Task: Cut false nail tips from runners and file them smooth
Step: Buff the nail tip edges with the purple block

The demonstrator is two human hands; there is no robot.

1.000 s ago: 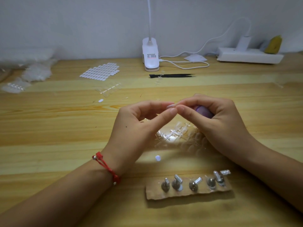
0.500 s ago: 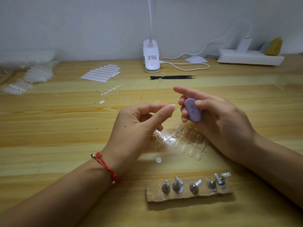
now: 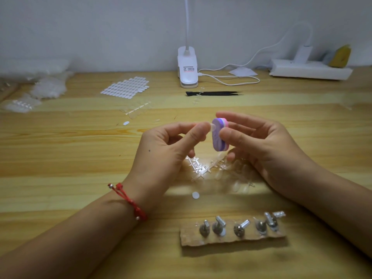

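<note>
At the middle of the frame the right hand (image 3: 259, 146) gripped an oval file (image 3: 218, 135) between thumb and curled fingers. The file stood nearly upright, its long axis running top to bottom with the lower end leaning slightly right and its purple face turned left. The left hand (image 3: 165, 150) pinched a clear nail tip (image 3: 213, 127) between thumb and forefinger. The tip pointed right and touched the purple face near its upper end; its own long axis was too small to tell. Below the hands, clear runners (image 3: 203, 168) lay on the tabletop (image 3: 60, 158). A cardboard strip (image 3: 231, 236) with metal pegs lay at lower right. Black tweezers (image 3: 215, 93) lay at upper middle, lengthwise left to right.
</note>
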